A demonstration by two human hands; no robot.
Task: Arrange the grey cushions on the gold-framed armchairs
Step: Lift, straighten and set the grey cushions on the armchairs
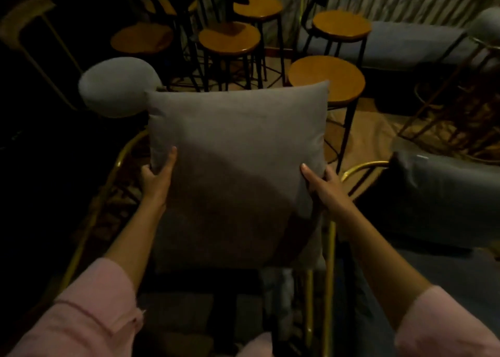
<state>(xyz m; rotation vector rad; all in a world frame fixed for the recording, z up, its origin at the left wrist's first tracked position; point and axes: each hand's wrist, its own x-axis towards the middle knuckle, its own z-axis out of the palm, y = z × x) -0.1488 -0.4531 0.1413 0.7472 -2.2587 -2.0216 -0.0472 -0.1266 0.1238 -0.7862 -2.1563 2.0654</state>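
Dim room, head cam looks down at 2 bare arms w/ pink sleeves [89,310] pushed up. Both hands grip 1 grey cushion [238,151], held upright, square face toward the camera.

Left hand [157,178] clamps the cushion's left edge, low on that side: thumb lies flat on the front face pointing up, other fingers wrap behind the edge, mostly hidden. Right hand [324,186] clamps the right edge at about the same height: thumb on the front, fingers curl around the back, only partly seen. So both sets of fingers are closed on the cushion, not spread.

Cushion's top half rises above the fingertips; bottom half drops below the wrists into shadow, can't tell if it touches a seat. Just outside the left fingers, a curved gold frame [119,162] of an armchair runs down along the left forearm. Up-left of the left thumb, touching the cushion's top left corner in view, sits a rounded grey pad [116,86] on that frame. Below the right wrist a gold tube leg [328,275] goes straight down. Right of the right fingers, apart from them, a 2nd grey cushion [438,194] lies on a neighbouring armchair w/ a gold arm rail [362,167].

Beyond the fingertips, behind the cushion: cluster of round wood-top stools [230,37] on black legs; nearest stool [327,78] just behind the cushion's top right corner. Far right rear: grey bench seat [400,43].
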